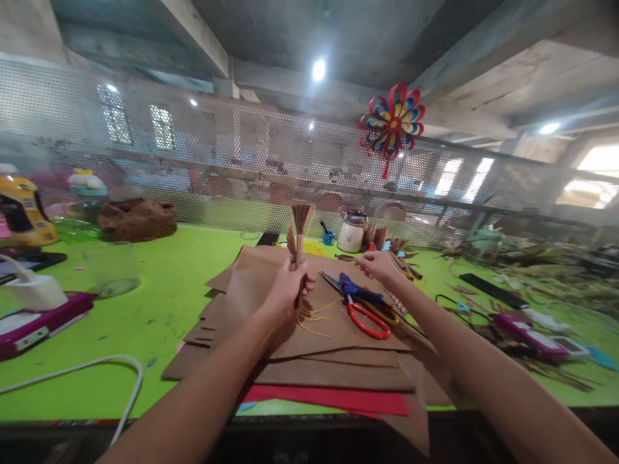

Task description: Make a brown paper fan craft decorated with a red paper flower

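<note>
- Gripping a brown fibre bundle [300, 246] upright: left hand [290, 285]; bundle at nine o'clock from right hand [378, 265];
- right hand curled; cannot tell whether gripping;
- one o'clock from left hand: blue pot [328, 239], dark stick [324, 226] inside

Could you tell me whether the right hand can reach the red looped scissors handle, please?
Probably yes: the red looped scissors handle lies uncovered on stacked brown paper, near the right hand.

On the desk [162, 309], paper sheets [246, 290] lie stacked centrally, scissors [353, 287] on their right part. A fibre bundle [300, 246] stands upright in the left grip [291, 285] over the sheets, left of the scissors. Behind the sheets sits a jar [351, 234]; far left, a power strip [46, 325] lies near a tumbler [116, 285].
</note>
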The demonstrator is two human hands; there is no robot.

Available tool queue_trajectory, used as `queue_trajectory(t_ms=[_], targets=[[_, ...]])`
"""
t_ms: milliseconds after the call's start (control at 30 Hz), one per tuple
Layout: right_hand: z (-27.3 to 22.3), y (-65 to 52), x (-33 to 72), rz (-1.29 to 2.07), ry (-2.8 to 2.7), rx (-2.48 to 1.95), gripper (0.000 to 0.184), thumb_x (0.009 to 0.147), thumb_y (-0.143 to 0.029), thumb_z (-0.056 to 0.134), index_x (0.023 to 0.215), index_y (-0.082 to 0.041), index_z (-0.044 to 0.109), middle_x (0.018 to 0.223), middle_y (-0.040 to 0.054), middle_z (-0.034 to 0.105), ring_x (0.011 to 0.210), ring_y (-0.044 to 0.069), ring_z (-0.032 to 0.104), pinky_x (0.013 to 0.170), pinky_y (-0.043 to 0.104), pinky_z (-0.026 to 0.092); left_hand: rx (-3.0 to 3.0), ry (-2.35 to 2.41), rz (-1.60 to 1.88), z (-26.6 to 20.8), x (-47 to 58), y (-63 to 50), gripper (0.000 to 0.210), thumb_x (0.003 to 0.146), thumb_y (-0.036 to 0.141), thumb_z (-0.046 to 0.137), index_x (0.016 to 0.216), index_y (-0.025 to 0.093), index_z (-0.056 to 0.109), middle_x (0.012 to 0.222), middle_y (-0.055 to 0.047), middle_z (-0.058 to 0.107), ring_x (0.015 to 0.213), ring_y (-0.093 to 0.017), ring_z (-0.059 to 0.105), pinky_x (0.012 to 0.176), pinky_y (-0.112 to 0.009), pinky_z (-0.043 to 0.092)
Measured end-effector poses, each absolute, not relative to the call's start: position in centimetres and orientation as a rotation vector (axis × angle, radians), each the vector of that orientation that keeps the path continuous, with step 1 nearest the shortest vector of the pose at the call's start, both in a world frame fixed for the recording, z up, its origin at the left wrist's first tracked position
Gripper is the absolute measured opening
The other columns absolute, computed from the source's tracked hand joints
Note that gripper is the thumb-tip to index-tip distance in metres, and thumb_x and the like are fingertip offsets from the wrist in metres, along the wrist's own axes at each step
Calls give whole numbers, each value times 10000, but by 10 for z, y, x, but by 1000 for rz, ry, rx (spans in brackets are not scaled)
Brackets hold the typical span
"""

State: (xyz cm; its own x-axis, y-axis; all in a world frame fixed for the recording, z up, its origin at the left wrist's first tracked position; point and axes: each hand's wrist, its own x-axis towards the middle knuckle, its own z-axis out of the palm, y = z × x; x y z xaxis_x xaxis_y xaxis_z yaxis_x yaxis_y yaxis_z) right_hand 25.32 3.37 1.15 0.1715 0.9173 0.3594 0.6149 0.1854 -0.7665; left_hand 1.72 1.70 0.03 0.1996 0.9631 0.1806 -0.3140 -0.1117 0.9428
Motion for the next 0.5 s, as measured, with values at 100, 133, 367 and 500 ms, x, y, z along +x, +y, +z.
queue_trajectory(t_ms=[100, 133, 367, 500], targets=[[12, 44, 269, 263, -1585, -1636, 281, 709, -366, 541, 576, -130, 618, 440, -5, 522, 386, 85, 449, 401, 201, 338, 1198, 758, 1263, 0, 19, 14, 158, 802, 270, 533, 890, 180, 438, 580, 19, 563, 422, -70, 506, 371, -151, 325], [13, 49, 275, 205, -1605, -1679, 269, 709, -344, 537, 574, -128, 627, 443, -1, 533, 400, 93, 467, 419, 204, 344, 1198, 761, 1258, 0, 20, 13, 159, 801, 274, 533, 887, 180, 438, 579, 20, 561, 421, -70, 504, 371, -151, 323], [14, 106, 301, -70, -1749, -1978, 188, 738, -194, 533, 702, -96, 690, 627, 66, 654, 659, 171, 609, 585, 227, 416, 1183, 787, 1189, -3, 22, 10, 175, 798, 291, 531, 881, 181, 423, 591, 20, 554, 434, -67, 497, 370, -144, 317], [6, 143, 296, -100, -1889, -2111, 191, 824, -260, 547, 892, -109, 641, 898, 81, 646, 830, 175, 602, 731, 290, 469, 1158, 799, 1141, -5, 22, 10, 194, 800, 320, 526, 882, 180, 420, 598, 18, 551, 432, -62, 480, 367, -141, 312]])
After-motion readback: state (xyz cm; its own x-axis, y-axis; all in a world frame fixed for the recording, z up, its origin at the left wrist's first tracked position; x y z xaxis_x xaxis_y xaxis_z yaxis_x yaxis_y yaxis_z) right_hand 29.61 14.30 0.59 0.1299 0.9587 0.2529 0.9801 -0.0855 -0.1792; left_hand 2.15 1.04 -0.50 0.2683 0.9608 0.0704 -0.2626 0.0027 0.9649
